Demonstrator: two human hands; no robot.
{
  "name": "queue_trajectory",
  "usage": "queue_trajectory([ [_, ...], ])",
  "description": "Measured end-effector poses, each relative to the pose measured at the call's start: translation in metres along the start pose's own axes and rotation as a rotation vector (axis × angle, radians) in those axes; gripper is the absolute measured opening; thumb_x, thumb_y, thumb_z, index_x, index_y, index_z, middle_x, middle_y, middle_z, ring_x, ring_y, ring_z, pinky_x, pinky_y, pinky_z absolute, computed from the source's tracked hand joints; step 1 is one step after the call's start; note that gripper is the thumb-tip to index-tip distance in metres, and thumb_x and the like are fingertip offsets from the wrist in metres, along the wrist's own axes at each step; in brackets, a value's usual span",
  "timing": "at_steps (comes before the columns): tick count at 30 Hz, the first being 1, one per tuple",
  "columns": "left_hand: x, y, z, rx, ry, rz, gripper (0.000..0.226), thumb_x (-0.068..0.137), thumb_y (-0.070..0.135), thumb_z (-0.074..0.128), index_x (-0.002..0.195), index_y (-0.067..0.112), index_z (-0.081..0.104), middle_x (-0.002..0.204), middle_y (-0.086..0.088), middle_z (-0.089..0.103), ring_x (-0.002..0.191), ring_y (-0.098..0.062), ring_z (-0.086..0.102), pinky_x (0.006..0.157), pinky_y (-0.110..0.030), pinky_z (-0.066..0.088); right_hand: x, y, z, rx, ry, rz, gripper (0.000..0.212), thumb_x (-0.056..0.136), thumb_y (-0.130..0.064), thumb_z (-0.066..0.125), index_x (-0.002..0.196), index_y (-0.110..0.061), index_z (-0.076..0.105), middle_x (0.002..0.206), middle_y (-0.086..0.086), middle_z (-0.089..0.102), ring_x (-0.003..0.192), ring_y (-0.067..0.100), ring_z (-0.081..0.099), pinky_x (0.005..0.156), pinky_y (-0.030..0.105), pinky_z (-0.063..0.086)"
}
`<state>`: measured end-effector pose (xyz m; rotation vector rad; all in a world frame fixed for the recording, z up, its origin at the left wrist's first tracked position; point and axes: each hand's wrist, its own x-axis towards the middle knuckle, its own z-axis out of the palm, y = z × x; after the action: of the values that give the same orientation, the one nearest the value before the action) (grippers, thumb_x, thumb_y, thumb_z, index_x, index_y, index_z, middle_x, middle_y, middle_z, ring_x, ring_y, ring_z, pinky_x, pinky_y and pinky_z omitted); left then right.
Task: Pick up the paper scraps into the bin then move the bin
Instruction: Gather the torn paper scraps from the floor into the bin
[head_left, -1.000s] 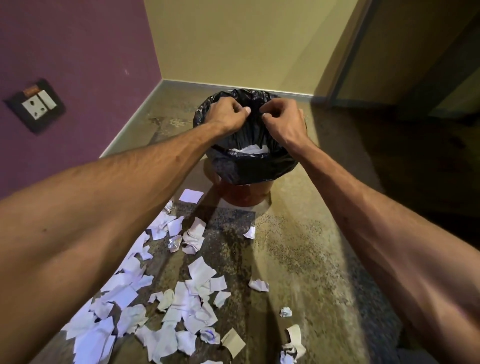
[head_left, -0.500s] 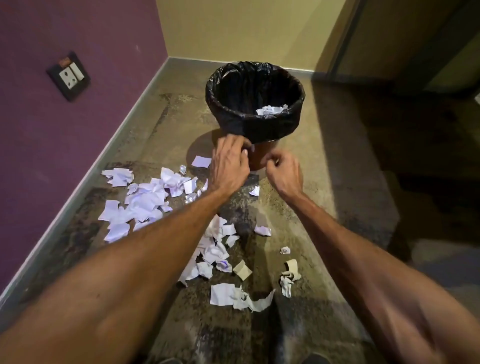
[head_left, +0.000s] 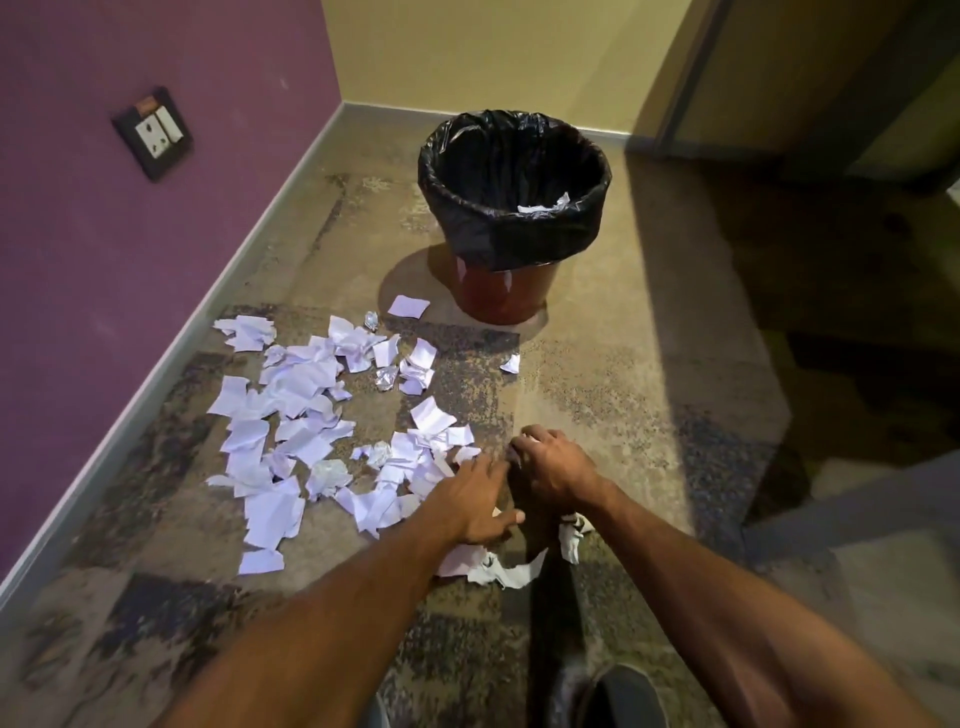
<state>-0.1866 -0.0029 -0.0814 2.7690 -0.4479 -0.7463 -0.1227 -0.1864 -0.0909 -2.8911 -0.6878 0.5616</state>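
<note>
A reddish bin (head_left: 501, 293) lined with a black bag (head_left: 519, 234) stands on the floor near the corner, with a few white scraps (head_left: 545, 205) inside. Several white paper scraps (head_left: 301, 395) lie scattered on the floor in front of it, to the left. My left hand (head_left: 480, 499) lies low over the near edge of the pile with its fingers spread, holding nothing. Just to its right, my right hand (head_left: 553, 467) is curled, fingertips pinched on a small scrap (head_left: 529, 441). More crumpled scraps (head_left: 571, 535) lie under my right wrist.
A purple wall with a socket plate (head_left: 153, 132) runs along the left, a yellow wall behind the bin. A door frame (head_left: 691, 78) stands at the back right. A dark shoe (head_left: 623, 696) shows at the bottom edge. One stray scrap (head_left: 511, 362) lies apart.
Both hands left the bin's rim and came down to the floor, back toward me, onto the near scraps. My right hand has closed on a small scrap.
</note>
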Motion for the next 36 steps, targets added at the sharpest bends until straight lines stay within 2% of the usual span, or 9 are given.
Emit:
queue_trajectory([
  [2, -0.009, 0.001, 0.009, 0.069, -0.03, 0.061, 0.098, 0.092, 0.079, 0.048, 0.163, 0.02, 0.016, 0.167, -0.011, 0.024, 0.15, -0.039, 0.028, 0.112, -0.058, 0.044, -0.003, 0.01, 0.011, -0.023, 0.006, 0.008, 0.028, 0.089, -0.032, 0.057, 0.116, -0.025, 0.055, 0.119, 0.002, 0.055, 0.107, 0.034, 0.064, 0.084, 0.047, 0.059],
  [5, -0.024, 0.002, 0.018, 0.144, -0.021, 0.119, 0.111, 0.082, 0.09, 0.048, 0.166, 0.03, 0.007, 0.173, -0.005, 0.016, 0.156, -0.038, 0.019, 0.115, -0.061, 0.042, -0.022, 0.019, 0.023, -0.062, 0.001, 0.01, 0.037, 0.091, -0.039, 0.054, 0.122, -0.021, 0.051, 0.123, 0.003, 0.051, 0.103, 0.034, 0.062, 0.082, 0.048, 0.06],
  [8, -0.039, 0.002, 0.021, 0.205, -0.073, 0.169, 0.114, 0.081, 0.091, 0.051, 0.167, 0.035, 0.002, 0.176, -0.005, 0.006, 0.159, -0.035, 0.012, 0.122, -0.062, 0.031, -0.052, 0.021, 0.025, -0.089, -0.012, -0.012, 0.056, 0.096, -0.062, 0.036, 0.133, -0.021, 0.046, 0.134, 0.005, 0.047, 0.11, 0.038, 0.06, 0.083, 0.05, 0.059],
  [11, -0.05, -0.004, 0.021, 0.219, -0.099, 0.201, 0.117, 0.078, 0.091, 0.055, 0.167, 0.036, 0.002, 0.177, -0.001, -0.003, 0.161, -0.033, 0.006, 0.122, -0.063, 0.028, -0.076, 0.024, 0.012, -0.174, -0.036, 0.011, 0.088, 0.09, -0.088, 0.023, 0.145, -0.022, 0.047, 0.146, 0.005, 0.044, 0.116, 0.035, 0.059, 0.076, 0.042, 0.055],
  [15, -0.051, -0.02, 0.028, 0.24, -0.103, 0.213, 0.119, 0.077, 0.088, 0.062, 0.166, 0.038, 0.0, 0.177, 0.001, -0.003, 0.161, -0.034, 0.009, 0.121, -0.064, 0.033, -0.094, 0.036, 0.003, -0.192, -0.104, 0.028, 0.112, 0.068, -0.108, 0.033, 0.139, -0.023, 0.044, 0.134, 0.004, 0.045, 0.107, 0.029, 0.058, 0.072, 0.04, 0.054],
  [19, -0.05, -0.03, 0.027, 0.27, -0.068, 0.249, 0.113, 0.08, 0.077, 0.071, 0.164, 0.032, 0.01, 0.172, -0.007, 0.012, 0.153, -0.033, 0.025, 0.116, -0.056, 0.044, -0.105, 0.037, 0.014, 0.002, -0.172, 0.052, 0.13, 0.054, -0.102, 0.064, 0.147, -0.018, 0.029, 0.139, 0.007, 0.037, 0.104, 0.034, 0.065, 0.081, 0.04, 0.054],
  [23, -0.05, -0.034, 0.027, 0.259, -0.049, 0.276, 0.1, 0.085, 0.064, 0.074, 0.161, 0.028, 0.021, 0.164, -0.011, 0.024, 0.141, -0.033, 0.038, 0.107, -0.052, 0.051, -0.113, 0.029, 0.036, 0.096, -0.136, 0.005, 0.117, 0.06, -0.083, 0.082, 0.141, -0.015, 0.031, 0.135, 0.005, 0.032, 0.1, 0.034, 0.065, 0.082, 0.042, 0.059],
  [30, -0.053, -0.036, 0.026, 0.251, -0.053, 0.288, 0.088, 0.087, 0.049, 0.077, 0.156, 0.023, 0.028, 0.156, -0.011, 0.029, 0.134, -0.031, 0.041, 0.099, -0.05, 0.055, -0.103, -0.005, 0.047, 0.21, -0.101, -0.14, 0.11, 0.06, -0.085, 0.079, 0.134, -0.018, 0.034, 0.125, 0.003, 0.034, 0.098, 0.025, 0.055, 0.089, 0.042, 0.056],
  [36, -0.054, -0.037, 0.032, 0.166, -0.039, 0.265, 0.076, 0.081, 0.044, 0.074, 0.143, 0.025, 0.033, 0.149, -0.011, 0.034, 0.129, -0.035, 0.046, 0.096, -0.049, 0.056, -0.092, -0.053, 0.062, 0.227, -0.027, -0.154, 0.096, 0.067, -0.077, 0.082, 0.133, -0.023, 0.04, 0.125, 0.005, 0.04, 0.091, 0.026, 0.058, 0.076, 0.042, 0.057],
])
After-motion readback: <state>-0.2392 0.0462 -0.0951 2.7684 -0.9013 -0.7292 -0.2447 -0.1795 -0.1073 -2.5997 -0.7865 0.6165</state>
